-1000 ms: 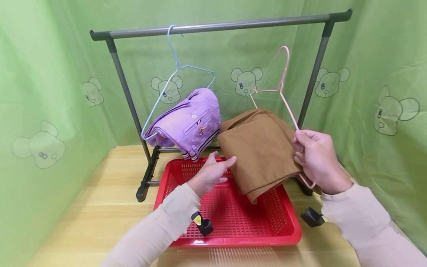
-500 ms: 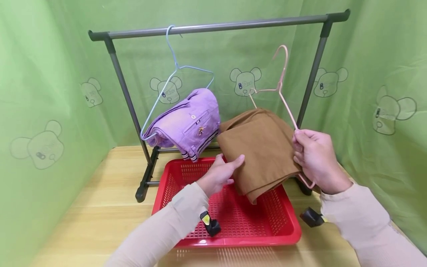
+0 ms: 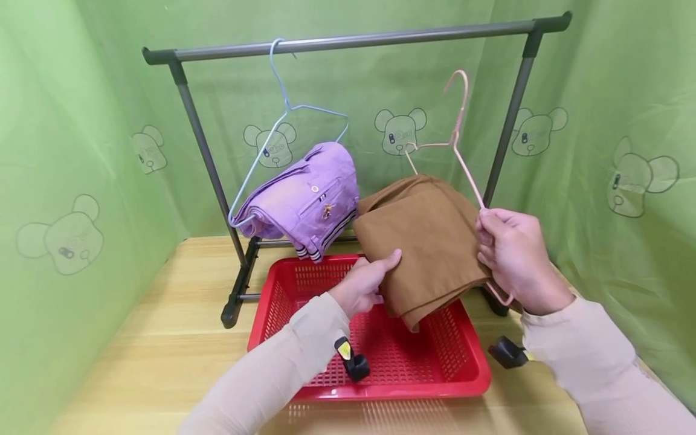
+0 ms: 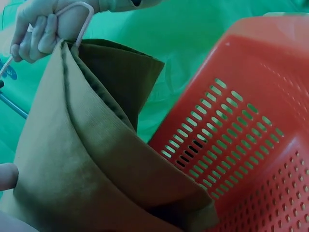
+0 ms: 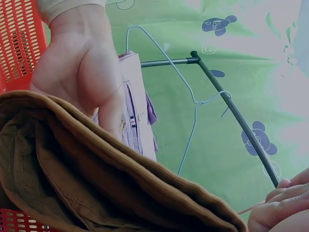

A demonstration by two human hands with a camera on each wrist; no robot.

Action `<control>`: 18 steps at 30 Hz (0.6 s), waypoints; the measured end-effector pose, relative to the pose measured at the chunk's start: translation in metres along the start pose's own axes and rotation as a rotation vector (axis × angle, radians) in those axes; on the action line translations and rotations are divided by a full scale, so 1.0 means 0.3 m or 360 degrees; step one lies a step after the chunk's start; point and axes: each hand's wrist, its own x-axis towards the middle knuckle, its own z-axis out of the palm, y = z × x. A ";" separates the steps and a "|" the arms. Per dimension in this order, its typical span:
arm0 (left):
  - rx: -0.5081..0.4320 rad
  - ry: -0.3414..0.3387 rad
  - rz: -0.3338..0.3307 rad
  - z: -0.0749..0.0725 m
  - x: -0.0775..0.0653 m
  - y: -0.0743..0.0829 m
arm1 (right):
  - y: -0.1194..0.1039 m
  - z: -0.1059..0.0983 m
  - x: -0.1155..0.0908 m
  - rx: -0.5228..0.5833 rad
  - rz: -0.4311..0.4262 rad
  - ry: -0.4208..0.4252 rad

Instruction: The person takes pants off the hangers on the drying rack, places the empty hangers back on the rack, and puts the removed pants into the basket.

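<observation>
My right hand (image 3: 511, 257) grips the side wire of a pink hanger (image 3: 458, 130), its hook free below the rack bar. A folded brown garment (image 3: 429, 241) drapes over this hanger, above a red plastic basket (image 3: 481, 389). With the thumb on its front face and the fingers behind, my left hand (image 3: 361, 284) takes the garment's left edge. That thumb shows at the left border of the left wrist view, against the brown cloth (image 4: 72, 159); the fingers are hidden. In the right wrist view, the left palm (image 5: 77, 63) sits behind the garment's open layered edge (image 5: 120, 150).
A grey clothes rack (image 3: 375, 42) stands behind the basket. On its left hangs a blue hanger (image 3: 285, 109) with a folded purple garment (image 3: 310, 193). Green printed curtains (image 3: 70, 121) surround the wooden table (image 3: 163, 332). Black wrist-worn devices (image 3: 356, 365) jut from the sleeves.
My left hand has moved right, from beside the brown garment to its left edge, and the thumb now lies on its front. The right hand and pink hanger have barely moved.
</observation>
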 end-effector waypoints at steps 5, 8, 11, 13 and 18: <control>-0.0078 -0.0038 -0.0032 0.004 0.017 -0.008 | -0.003 0.003 -0.002 0.0029 -0.0010 -0.0008; -0.0151 -0.0061 -0.0051 0.006 0.030 -0.011 | -0.004 0.007 -0.002 0.0047 -0.0018 -0.0017; -0.0238 -0.0081 -0.0072 0.010 0.041 -0.014 | -0.005 0.010 -0.002 0.0052 -0.0020 -0.0020; -0.0310 -0.0082 -0.0078 0.013 0.048 -0.015 | -0.004 0.011 -0.002 0.0053 -0.0018 -0.0022; -0.0428 -0.0064 -0.0072 0.021 0.060 -0.016 | -0.003 0.014 -0.003 0.0044 -0.0016 -0.0021</control>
